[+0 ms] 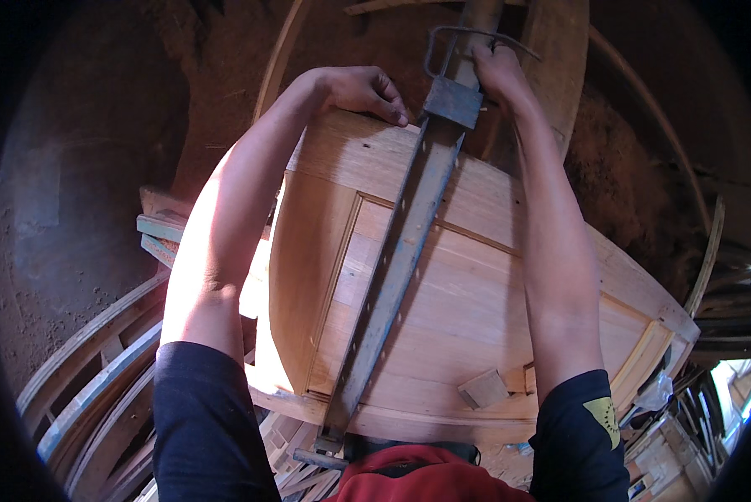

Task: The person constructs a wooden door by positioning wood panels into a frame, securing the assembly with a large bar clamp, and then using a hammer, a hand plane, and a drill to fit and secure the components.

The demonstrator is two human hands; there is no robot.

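Note:
A long metal bar clamp (403, 243) lies slanting across a pale wooden panelled door (442, 293). Its square block (453, 103) sits at the door's far edge, with a bent metal rod (431, 54) just beyond. My right hand (499, 74) is closed at the clamp's far end, beside the bar and the rod; its grip is partly hidden. My left hand (363, 90) is at the door's far edge, left of the block. Its fingers are curled and the thumb points down to the edge; what they pinch, if anything, is too small to tell.
A small wood block (484, 389) lies on the door's near right part. Curved wooden frames (99, 360) are stacked at left, and a wide board (557, 67) stretches away at the far right. Wood scraps (668, 443) lie at lower right. Brown dirt floor (216, 109) shows beyond.

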